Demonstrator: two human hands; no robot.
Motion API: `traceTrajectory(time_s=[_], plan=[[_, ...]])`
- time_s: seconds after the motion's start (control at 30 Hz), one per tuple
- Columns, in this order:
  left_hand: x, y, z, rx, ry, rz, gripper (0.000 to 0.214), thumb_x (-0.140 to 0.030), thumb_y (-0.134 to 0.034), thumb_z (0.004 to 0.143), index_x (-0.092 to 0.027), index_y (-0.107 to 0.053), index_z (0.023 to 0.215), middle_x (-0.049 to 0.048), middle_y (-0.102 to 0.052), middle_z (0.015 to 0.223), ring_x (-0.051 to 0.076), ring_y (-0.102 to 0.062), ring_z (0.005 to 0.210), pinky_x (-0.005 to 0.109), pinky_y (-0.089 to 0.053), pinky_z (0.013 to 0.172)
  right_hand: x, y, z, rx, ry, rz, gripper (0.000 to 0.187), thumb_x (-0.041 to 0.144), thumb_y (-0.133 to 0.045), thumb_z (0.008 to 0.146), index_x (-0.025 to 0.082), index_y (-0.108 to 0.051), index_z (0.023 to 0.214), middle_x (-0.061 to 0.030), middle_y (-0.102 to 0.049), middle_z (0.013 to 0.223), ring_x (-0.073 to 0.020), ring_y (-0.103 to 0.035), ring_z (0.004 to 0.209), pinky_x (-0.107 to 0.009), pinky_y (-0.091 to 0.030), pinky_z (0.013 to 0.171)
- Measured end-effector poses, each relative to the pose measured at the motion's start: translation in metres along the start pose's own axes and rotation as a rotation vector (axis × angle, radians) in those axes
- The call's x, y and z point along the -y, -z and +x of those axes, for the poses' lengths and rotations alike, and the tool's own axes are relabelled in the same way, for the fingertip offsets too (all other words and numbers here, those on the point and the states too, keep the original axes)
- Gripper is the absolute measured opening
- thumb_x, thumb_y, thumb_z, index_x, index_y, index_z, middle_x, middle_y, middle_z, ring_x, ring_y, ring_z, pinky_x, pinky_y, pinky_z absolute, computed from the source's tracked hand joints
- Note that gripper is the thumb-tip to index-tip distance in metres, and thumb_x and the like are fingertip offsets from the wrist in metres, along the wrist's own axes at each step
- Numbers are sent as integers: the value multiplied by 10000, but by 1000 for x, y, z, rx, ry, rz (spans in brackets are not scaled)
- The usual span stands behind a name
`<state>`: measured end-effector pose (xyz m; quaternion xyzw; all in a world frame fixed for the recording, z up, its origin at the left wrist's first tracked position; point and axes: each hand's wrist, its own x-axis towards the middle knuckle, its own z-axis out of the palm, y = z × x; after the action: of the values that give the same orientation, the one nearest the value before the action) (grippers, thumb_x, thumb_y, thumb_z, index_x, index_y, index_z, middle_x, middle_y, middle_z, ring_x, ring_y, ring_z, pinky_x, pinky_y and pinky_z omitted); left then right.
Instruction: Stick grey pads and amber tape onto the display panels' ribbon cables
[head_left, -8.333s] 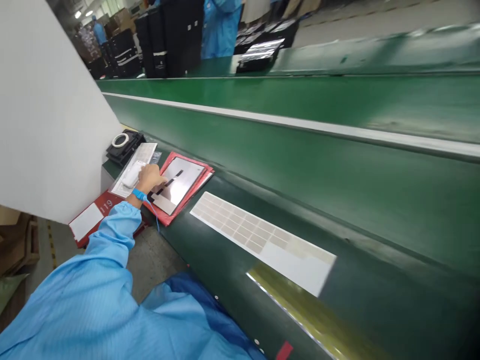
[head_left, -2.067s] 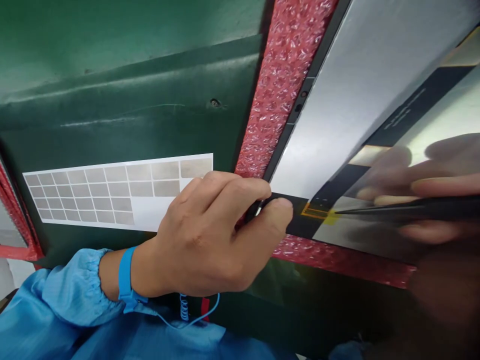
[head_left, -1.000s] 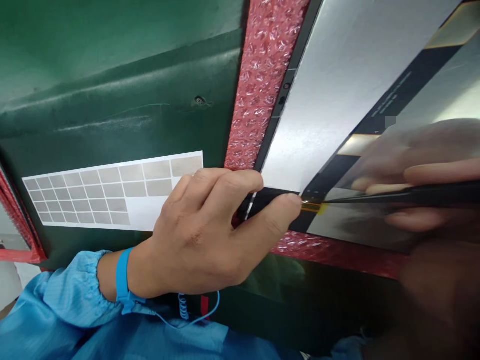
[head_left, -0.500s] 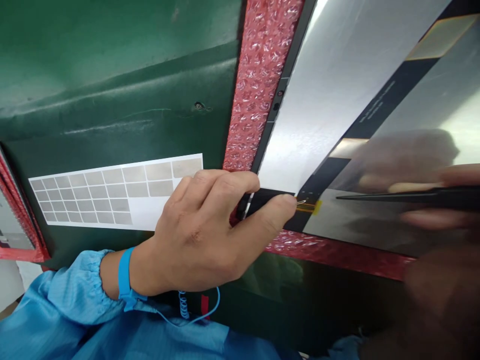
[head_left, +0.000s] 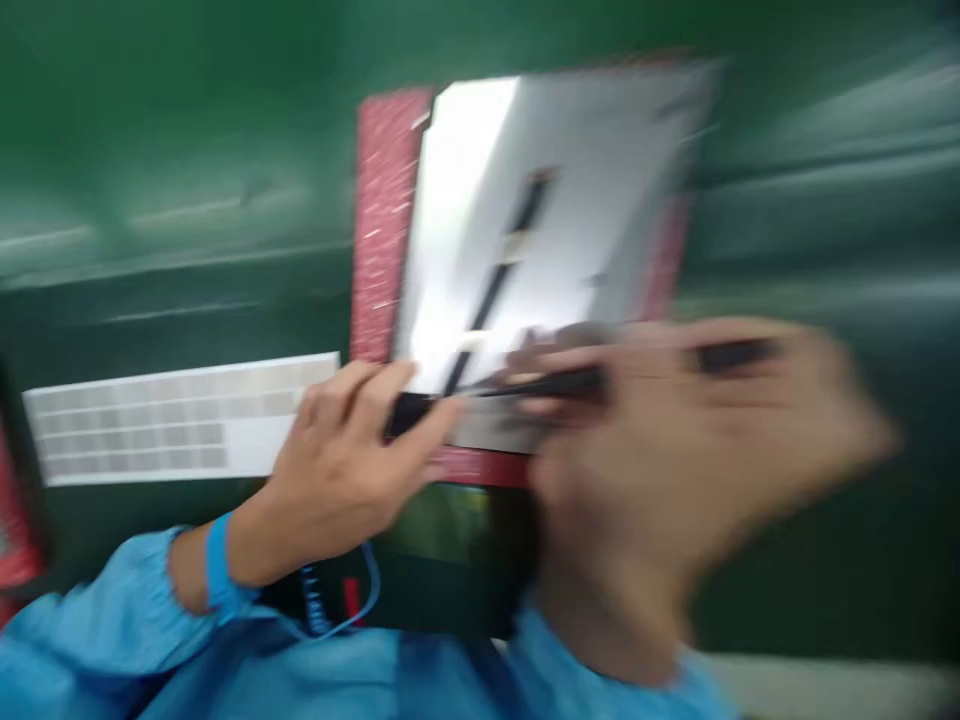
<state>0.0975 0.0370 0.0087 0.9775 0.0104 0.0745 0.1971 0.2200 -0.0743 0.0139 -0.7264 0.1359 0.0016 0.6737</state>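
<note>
Green belt [head_left: 150, 150], blurred labels [head_left: 172, 420], left hand [head_left: 330, 470] on panel [head_left: 525, 230], right hand [head_left: 690, 430] holding tweezers [head_left: 540, 385]

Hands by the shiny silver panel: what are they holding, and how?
Blurry right hand: thin black tweezers, in its fingers. Left hand: flat black strip, between thumb and fingers.

Display panel [head_left: 540, 200]: flat, silver-faced, a black strip running across it, lying on red bubble wrap [head_left: 382, 220], heavily blurred. Black tweezers [head_left: 540, 384]: pinched in the right hand [head_left: 675, 430], which is badly smeared, tips near the panel's lower edge. Left hand [head_left: 337, 450]: thumb and fingers closed on a black tab [head_left: 409, 412] at that edge.
</note>
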Motion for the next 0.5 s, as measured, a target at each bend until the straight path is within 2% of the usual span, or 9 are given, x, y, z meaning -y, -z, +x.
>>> traceTrajectory(time_s=[0.03,0.07,0.17,0.27,0.4,0.5], plan=[[0,3,-2,40,-26,32,471,-364,-631,999,-238,-585,1451,185,-482,1496,381,-460,1348,546,-457,1084,-2,-1,-1,60,61,-18,259,308,-743,885,164,-539,952,-60,-662,781,-233,-676,637,-285,-564,497],[2,3,-4,65,-27,75,495,-358,-626,1003,-250,-565,1482,195,-445,1545,412,-442,1380,580,-434,1093,-5,-3,0,90,45,29,268,355,-690,916,176,-498,972,-38,-657,762,-210,-650,581,-267,-535,456],[11,-11,-2,27,11,171,507,-347,-603,1013,-285,-544,1513,211,-369,1632,513,-364,1460,696,-364,1077,-18,-12,19,207,-79,148,272,399,-581,962,197,-415,1035,2,-653,763,-144,-600,519,-205,-479,435],[11,-20,7,-27,32,158,447,-373,-536,1038,-278,-593,1471,204,-339,1658,547,-296,1503,738,-338,1057,-20,-17,37,199,-45,155,242,373,-551,967,201,-401,1049,17,-641,758,-130,-573,494,-216,-493,451],[5,-10,4,-41,78,181,433,-389,-414,1061,-271,-634,1415,208,-341,1649,535,-299,1501,755,-349,1020,-18,-21,35,197,-18,156,192,323,-536,976,198,-403,1036,13,-635,752,-134,-548,471,-232,-484,437],[5,-3,-1,-89,133,207,441,-394,-394,1051,-262,-653,1382,232,-410,1585,533,-311,1487,754,-358,1001,-22,-24,35,212,-34,143,153,267,-539,987,186,-424,1045,13,-629,757,-123,-529,466,-227,-483,448]])
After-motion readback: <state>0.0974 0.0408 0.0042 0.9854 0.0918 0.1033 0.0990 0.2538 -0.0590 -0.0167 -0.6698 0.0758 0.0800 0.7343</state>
